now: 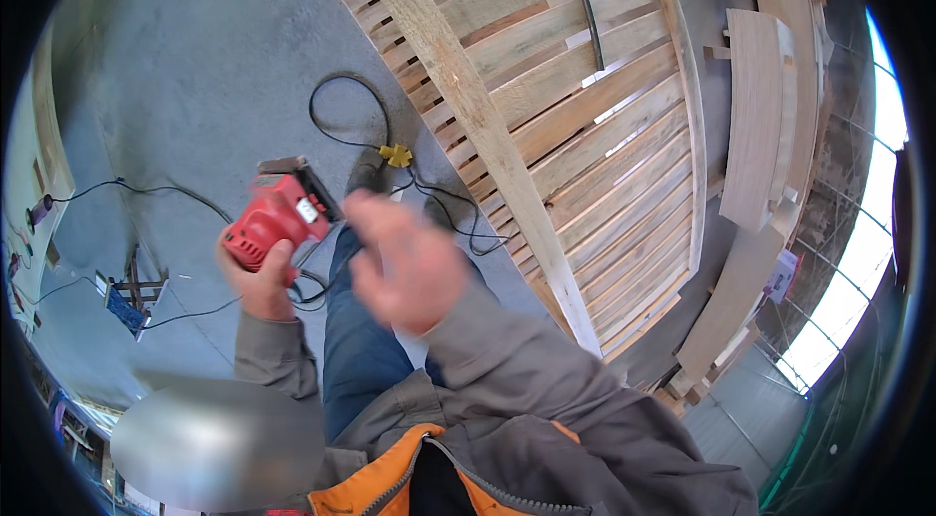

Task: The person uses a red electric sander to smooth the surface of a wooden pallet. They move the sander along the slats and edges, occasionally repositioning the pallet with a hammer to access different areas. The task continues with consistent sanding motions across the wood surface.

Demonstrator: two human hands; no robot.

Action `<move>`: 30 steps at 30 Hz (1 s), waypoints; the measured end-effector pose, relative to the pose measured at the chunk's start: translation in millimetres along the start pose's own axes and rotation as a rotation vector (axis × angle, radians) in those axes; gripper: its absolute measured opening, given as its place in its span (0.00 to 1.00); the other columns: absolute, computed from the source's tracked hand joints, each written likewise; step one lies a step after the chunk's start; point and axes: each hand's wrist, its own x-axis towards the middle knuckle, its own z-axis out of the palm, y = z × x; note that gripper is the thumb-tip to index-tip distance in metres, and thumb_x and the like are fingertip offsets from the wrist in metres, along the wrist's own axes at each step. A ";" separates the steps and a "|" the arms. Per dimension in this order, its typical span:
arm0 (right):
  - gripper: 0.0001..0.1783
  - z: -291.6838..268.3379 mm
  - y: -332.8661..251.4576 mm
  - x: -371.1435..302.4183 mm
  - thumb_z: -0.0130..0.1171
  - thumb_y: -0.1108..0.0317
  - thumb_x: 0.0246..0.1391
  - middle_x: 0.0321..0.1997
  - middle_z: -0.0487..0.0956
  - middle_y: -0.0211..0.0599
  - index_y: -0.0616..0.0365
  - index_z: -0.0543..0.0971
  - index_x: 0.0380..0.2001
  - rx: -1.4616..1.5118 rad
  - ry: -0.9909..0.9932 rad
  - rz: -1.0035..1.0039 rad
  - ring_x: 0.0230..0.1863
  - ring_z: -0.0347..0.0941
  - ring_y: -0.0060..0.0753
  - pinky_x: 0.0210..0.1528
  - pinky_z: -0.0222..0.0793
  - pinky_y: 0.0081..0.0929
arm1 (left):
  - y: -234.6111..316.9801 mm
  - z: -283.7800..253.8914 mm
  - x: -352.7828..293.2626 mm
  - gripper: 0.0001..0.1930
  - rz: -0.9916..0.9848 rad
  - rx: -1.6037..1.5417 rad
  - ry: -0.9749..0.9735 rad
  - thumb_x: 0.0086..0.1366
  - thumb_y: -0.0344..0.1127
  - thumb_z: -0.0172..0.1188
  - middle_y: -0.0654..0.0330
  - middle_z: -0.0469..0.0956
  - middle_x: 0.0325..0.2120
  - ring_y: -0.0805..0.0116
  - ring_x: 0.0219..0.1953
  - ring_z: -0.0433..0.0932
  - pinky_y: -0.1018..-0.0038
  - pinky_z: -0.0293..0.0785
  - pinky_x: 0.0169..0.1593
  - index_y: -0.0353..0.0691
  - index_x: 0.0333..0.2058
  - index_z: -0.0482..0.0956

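Observation:
My left hand (261,290) is wrapped round the red body of a corded electric sander (265,229). It is tipped so that its dark flat pad (314,192) faces up and to the right. Just right of the pad is my right hand (409,267), smeared by motion. Its fingers reach toward the sander, with the thumb apart from them, and I see nothing between them. Whether the fingertips touch the pad is hard to make out. Both hands are above my legs, in front of my body.
To the right lies a large slatted wooden panel (604,136) with a long plank (468,107) along it and a dark rod (583,4) on top. Black cable (336,77) loops round a yellow connector (395,155) by my feet. Boards (756,116) are stacked farther right.

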 end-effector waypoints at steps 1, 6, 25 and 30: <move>0.33 -26.5 20.1 9.3 0.62 0.73 0.51 0.55 0.79 0.52 0.61 0.73 0.63 -0.121 0.084 0.030 0.55 0.79 0.55 0.56 0.77 0.42 | -9.5 -15.1 6.1 0.34 0.070 -0.027 0.052 0.56 0.34 0.71 0.57 0.76 0.45 0.65 0.36 0.81 0.75 0.80 0.21 0.40 0.59 0.65; 0.37 -181.2 152.6 78.6 0.67 0.66 0.53 0.59 0.75 0.58 0.64 0.69 0.65 -0.641 0.247 0.246 0.58 0.74 0.57 0.60 0.72 0.45 | -29.6 -83.7 4.2 0.33 -0.029 -0.073 0.098 0.58 0.40 0.69 0.54 0.78 0.44 0.63 0.35 0.82 0.72 0.78 0.20 0.42 0.59 0.67; 0.20 -247.5 316.8 190.0 0.61 0.65 0.57 0.43 0.83 0.54 0.60 0.77 0.52 -0.864 0.141 0.391 0.48 0.80 0.60 0.52 0.75 0.47 | -78.1 -27.9 -111.2 0.38 -0.334 -0.418 0.082 0.58 0.54 0.64 0.56 0.82 0.47 0.60 0.39 0.82 0.68 0.77 0.26 0.42 0.64 0.68; 0.13 -273.2 269.3 189.4 0.64 0.63 0.57 0.27 0.80 0.40 0.63 0.80 0.38 -0.046 0.196 0.654 0.20 0.75 0.33 0.20 0.68 0.32 | -80.4 -28.6 -112.0 0.38 -0.342 -0.424 0.051 0.58 0.53 0.63 0.56 0.81 0.47 0.60 0.40 0.81 0.67 0.77 0.27 0.41 0.64 0.67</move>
